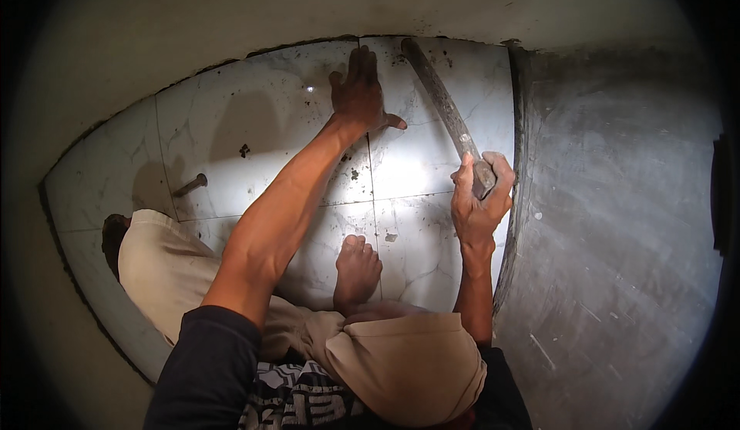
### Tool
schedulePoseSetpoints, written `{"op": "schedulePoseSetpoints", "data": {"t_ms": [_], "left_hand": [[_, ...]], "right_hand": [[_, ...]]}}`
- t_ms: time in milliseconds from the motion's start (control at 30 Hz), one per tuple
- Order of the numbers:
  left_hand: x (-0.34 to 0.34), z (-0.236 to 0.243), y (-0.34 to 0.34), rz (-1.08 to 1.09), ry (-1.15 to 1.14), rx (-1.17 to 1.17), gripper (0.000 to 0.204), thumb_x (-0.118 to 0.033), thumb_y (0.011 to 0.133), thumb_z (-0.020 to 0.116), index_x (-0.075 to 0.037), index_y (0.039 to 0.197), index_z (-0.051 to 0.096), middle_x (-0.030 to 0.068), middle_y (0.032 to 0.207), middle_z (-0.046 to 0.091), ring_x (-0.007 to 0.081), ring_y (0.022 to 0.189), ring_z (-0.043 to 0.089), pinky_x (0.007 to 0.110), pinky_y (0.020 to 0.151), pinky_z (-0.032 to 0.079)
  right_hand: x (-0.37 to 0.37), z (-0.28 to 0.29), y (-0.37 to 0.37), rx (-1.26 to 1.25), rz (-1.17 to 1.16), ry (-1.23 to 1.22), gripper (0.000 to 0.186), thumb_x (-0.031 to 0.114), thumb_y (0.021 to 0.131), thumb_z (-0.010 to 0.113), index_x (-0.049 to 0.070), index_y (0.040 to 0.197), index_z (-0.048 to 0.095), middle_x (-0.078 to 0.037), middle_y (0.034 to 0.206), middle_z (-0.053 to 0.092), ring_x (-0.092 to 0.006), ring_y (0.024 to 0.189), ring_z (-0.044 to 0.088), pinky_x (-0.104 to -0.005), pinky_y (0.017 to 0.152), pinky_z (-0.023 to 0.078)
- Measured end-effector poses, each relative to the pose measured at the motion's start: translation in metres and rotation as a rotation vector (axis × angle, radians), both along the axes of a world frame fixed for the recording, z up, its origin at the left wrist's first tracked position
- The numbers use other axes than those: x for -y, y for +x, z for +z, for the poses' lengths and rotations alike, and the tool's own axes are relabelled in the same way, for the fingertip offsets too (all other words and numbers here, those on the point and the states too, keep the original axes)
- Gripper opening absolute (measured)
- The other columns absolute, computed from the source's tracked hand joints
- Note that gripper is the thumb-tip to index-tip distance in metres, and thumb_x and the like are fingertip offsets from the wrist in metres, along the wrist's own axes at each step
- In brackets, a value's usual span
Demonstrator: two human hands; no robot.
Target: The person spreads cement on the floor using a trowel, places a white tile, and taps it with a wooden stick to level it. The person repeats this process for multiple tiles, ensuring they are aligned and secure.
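My left hand [360,94] lies flat on the white marbled tiles [301,191], close to the far wall, with its fingers stretched forward and its thumb pointing right. It rests at the joint between two tiles and holds nothing. In my right hand [482,210] is a hammer with a worn wooden handle [439,94]. My fingers close around its head end [483,179], and the handle slants away to the far left, its end by the wall base. A short metal rod with a round head [191,185] lies left of my left forearm.
A plain wall [308,6] curves along the far side. To the right, past a dark raw edge [518,121], spreads a grey cement surface [609,214]. Dark crumbs dot the tiles. My bare foot [358,272] stands between my arms, and my bent knees are near.
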State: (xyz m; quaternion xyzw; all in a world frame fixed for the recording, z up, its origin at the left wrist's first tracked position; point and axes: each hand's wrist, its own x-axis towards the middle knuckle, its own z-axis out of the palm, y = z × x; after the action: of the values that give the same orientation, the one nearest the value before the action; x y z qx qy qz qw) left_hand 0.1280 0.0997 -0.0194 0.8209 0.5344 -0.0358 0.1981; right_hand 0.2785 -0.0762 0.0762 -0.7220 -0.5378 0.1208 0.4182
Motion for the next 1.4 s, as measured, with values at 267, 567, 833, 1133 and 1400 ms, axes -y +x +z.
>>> {"op": "schedulePoseSetpoints", "data": {"t_ms": [267, 567, 833, 1133, 1400], "left_hand": [[-0.003, 0.011, 0.004, -0.025, -0.027, -0.123, 0.150, -0.081, 0.054, 0.082, 0.002, 0.160, 0.016, 0.0169, 0.167, 0.019, 0.0292, 0.157, 0.014, 0.061, 0.108, 0.037], [-0.003, 0.015, 0.003, -0.019, -0.093, -0.089, 0.149, -0.078, 0.054, 0.084, 0.001, 0.160, 0.016, 0.0169, 0.169, 0.016, 0.0281, 0.157, 0.014, 0.062, 0.108, 0.035], [-0.002, 0.010, 0.001, -0.006, -0.075, -0.058, 0.146, -0.076, 0.055, 0.084, 0.001, 0.160, 0.019, 0.0174, 0.169, 0.016, 0.0276, 0.158, 0.012, 0.061, 0.110, 0.033], [-0.008, -0.002, -0.025, -0.104, -0.061, 0.004, 0.140, -0.063, 0.056, 0.092, -0.008, 0.162, 0.018, 0.0147, 0.169, 0.020, 0.0266, 0.158, 0.016, 0.061, 0.112, 0.032], [-0.011, 0.012, -0.023, -0.129, -0.127, -0.086, 0.142, -0.063, 0.056, 0.092, -0.008, 0.163, 0.016, 0.0107, 0.171, 0.014, 0.0253, 0.158, 0.013, 0.060, 0.116, 0.028]], "right_hand": [[0.003, 0.001, -0.001, -0.014, -0.023, -0.042, 0.032, 0.005, 0.095, 0.071, -0.002, 0.120, 0.052, -0.016, 0.083, 0.069, -0.0199, 0.069, 0.070, -0.0333, 0.060, 0.055], [0.008, -0.007, 0.001, 0.020, -0.015, -0.060, 0.034, 0.002, 0.094, 0.072, -0.002, 0.120, 0.052, -0.018, 0.093, 0.069, -0.0205, 0.069, 0.070, -0.0329, 0.060, 0.056], [0.005, -0.003, 0.000, 0.004, -0.020, -0.053, 0.029, 0.004, 0.097, 0.069, -0.001, 0.119, 0.051, -0.014, 0.086, 0.067, -0.0161, 0.065, 0.065, -0.0300, 0.058, 0.053], [0.019, -0.005, 0.000, 0.007, -0.007, 0.023, 0.033, 0.001, 0.094, 0.071, -0.001, 0.120, 0.051, -0.015, 0.088, 0.067, -0.0166, 0.068, 0.067, -0.0317, 0.058, 0.054], [0.012, -0.016, -0.016, 0.009, 0.044, 0.004, 0.033, 0.003, 0.094, 0.071, -0.001, 0.121, 0.051, -0.011, 0.080, 0.067, -0.0149, 0.066, 0.066, -0.0321, 0.057, 0.053]]}}
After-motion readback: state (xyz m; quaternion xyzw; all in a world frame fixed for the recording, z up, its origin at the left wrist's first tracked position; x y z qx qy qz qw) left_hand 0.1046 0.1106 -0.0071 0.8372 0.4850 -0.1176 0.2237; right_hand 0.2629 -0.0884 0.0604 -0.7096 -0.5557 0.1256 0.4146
